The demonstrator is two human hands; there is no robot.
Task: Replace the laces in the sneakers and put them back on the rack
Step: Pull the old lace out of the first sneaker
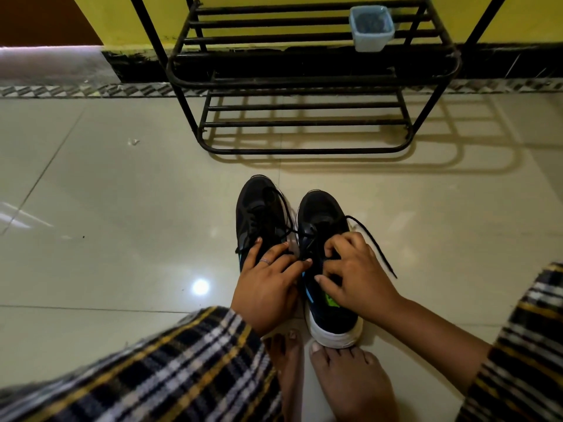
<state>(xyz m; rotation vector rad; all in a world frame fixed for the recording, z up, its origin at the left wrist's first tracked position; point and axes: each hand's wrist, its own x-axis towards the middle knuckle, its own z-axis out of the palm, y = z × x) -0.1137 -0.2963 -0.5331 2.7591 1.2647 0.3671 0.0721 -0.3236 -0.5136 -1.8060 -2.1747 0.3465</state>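
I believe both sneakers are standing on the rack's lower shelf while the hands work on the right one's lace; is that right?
Not quite. The head view shows both black sneakers on the tiled floor in front of the metal shoe rack, not on its lower shelf. The left hand and right hand do work on the right sneaker's black lace.

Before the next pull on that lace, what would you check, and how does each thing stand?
1. Both sneakers upright on the floor: ok; the left sneaker and right sneaker stand side by side.
2. Right hand grips the lace: ok, fingers curled at the eyelets.
3. Left hand steadies the work: ok, fingers spread across both sneakers.
4. Loose lace end free of snags: ok, it trails right over the floor.
5. Lace out of all eyelets: cannot tell, the hands cover them.
6. Rack has room: ok, only a small tub on the upper shelf.
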